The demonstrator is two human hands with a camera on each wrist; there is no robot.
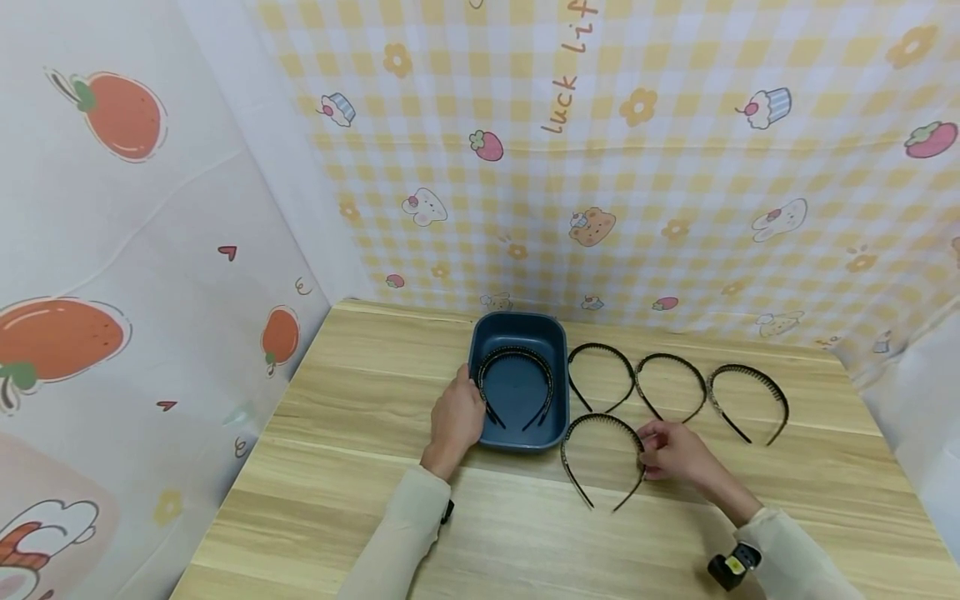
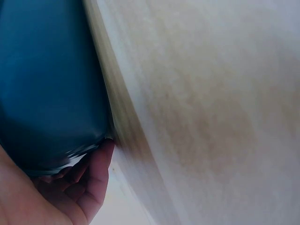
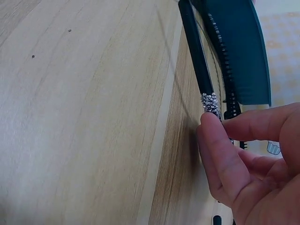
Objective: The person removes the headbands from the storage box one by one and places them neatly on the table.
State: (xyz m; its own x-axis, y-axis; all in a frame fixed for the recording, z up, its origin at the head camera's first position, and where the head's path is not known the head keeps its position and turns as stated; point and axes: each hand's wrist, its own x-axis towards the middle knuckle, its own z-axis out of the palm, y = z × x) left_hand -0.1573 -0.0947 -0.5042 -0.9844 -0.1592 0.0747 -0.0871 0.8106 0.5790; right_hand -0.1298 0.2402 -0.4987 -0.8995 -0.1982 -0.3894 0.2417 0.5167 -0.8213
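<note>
A dark blue plastic basin (image 1: 520, 442) stands on the table, and overlapping black headbands (image 1: 516, 351) lie inside it. My left hand (image 1: 457, 414) grips the basin's left side; in the left wrist view its fingers (image 2: 96, 176) curl around the basin's edge. Just right of the basin, my right hand (image 1: 675, 452) pinches the right side of a black toothed headband (image 1: 602, 417). Up close in the right wrist view, this headband (image 3: 194, 47) has a smooth dark end and a band of sparkly stones by the fingertips (image 3: 213, 124).
Three more black headbands lie in a row on the wooden table (image 1: 360, 400) right of the basin: one close by it (image 1: 602, 345), a middle headband (image 1: 671, 356) and a far-right headband (image 1: 750, 370). A checked cloth backdrop (image 1: 675, 183) hangs behind the table.
</note>
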